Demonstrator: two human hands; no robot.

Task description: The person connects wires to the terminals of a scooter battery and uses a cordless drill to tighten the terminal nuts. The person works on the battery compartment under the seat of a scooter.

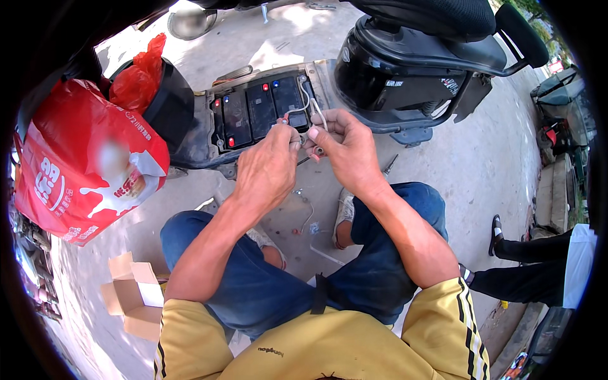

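Observation:
Both my hands meet over the near right corner of a scooter's open floor compartment, where a row of black batteries (260, 109) with red and blue terminals sits. My left hand (269, 158) is closed in a pinch on a pale wire (305, 95); a small reddish end piece shows above its fingertips. Beside it, my right hand (347, 149) pinches another pale wire (318, 111), whose loop stands up above the fingers. A reddish wire terminal (316, 155) hangs just under the right fingertips. My fingers partly hide both wires' ends.
A large red bag (95, 183) and a black bin (171, 95) holding a red plastic bag stand left of the compartment. The black seat box (380, 69) rises at right. An open cardboard box (140, 301), a screwdriver (391, 164) and wire scraps (308, 218) lie on the ground. Another person's legs (525, 278) show at right.

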